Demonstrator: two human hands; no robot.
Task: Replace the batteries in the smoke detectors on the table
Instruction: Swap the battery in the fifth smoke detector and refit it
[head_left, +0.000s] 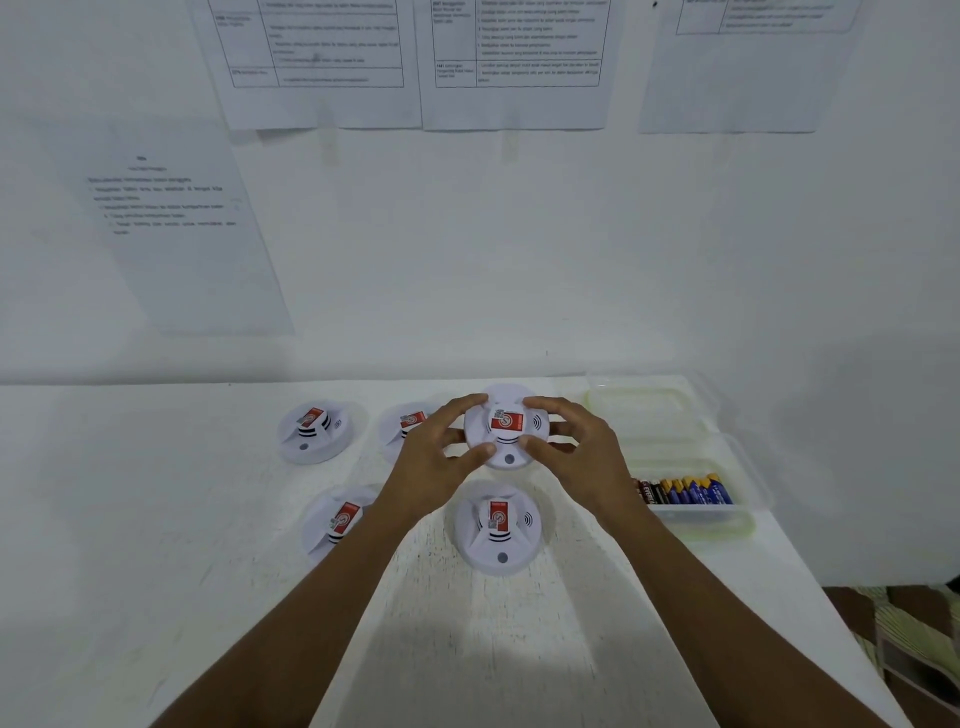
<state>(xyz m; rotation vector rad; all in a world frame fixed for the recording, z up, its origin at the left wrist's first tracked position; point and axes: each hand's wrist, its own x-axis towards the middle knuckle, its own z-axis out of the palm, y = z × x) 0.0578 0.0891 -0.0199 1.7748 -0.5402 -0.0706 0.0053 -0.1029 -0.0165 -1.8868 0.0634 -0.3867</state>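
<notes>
Several round white smoke detectors with red labels lie on the white table. Both hands hold one detector near the table's back edge. My left hand grips its left rim with curled fingers and thumb. On the opposite rim, my right hand grips it the same way. Another detector lies just in front of the held one. Two more sit at the left, one at the back and one nearer. A further detector is partly hidden behind my left hand.
A clear plastic container at the right holds several blue and black batteries. Its open lid lies behind it. Printed sheets hang on the white wall. The table's right edge drops to a patterned floor.
</notes>
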